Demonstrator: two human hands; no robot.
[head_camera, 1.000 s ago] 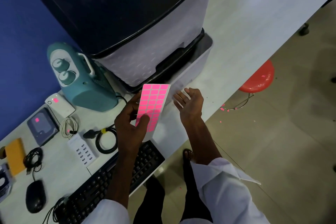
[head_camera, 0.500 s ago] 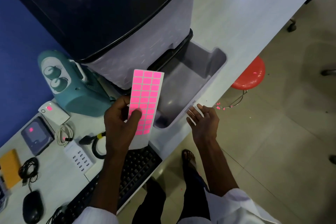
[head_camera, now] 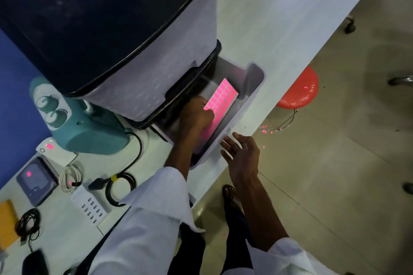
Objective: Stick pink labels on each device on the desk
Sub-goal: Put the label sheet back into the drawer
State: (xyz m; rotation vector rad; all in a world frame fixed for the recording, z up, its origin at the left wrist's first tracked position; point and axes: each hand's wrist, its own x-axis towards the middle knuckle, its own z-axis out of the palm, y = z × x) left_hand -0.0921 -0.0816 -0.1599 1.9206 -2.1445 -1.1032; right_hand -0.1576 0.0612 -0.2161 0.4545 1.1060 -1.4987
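Note:
A sheet of pink labels point(head_camera: 220, 100) lies down inside the pulled-out grey drawer point(head_camera: 252, 89) of a tall plastic drawer unit point(head_camera: 125, 35). My left hand point(head_camera: 194, 116) reaches into that drawer and grips the sheet's near end. My right hand point(head_camera: 241, 152) hovers with fingers spread at the drawer's front edge, holding nothing. Pink labels show on a white device point(head_camera: 50, 148) and on a grey device point(head_camera: 35, 179) at the left. A teal speaker point(head_camera: 76, 123) stands beside the unit.
On the desk point(head_camera: 279, 18) lie a white multi-port charger point(head_camera: 91, 206), coiled black cable point(head_camera: 120, 183), white cable point(head_camera: 69, 177), black mouse point(head_camera: 33, 262) and orange pad point(head_camera: 6, 221). A red stool point(head_camera: 299, 91) stands on the floor to the right, with pink scraps nearby.
My left hand has lowered the label sheet from above the desk into the drawer, which was pulled open a moment before. My right hand stays by the drawer's front.

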